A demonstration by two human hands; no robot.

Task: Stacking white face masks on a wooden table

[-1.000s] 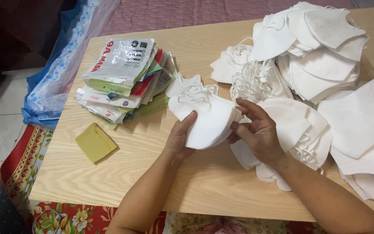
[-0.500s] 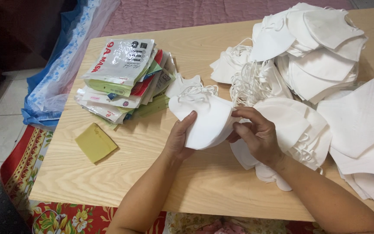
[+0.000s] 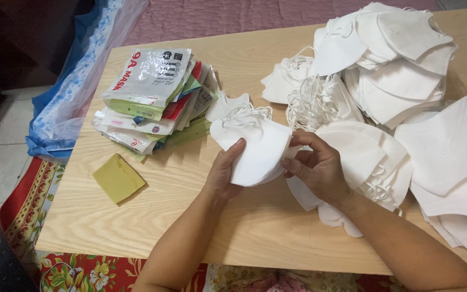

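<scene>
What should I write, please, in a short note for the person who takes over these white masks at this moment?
Left hand: holds the small stack of white folded masks from its left edge.
Right hand: fingers at the stack's right edge.
Loose white masks lie piled on the right of the wooden table; the pile of printed mask pouches and a yellow pad lie on the left.
Done: stack gathered in hand.
Left: many loose masks; the held stack is not in any pouch.
</scene>
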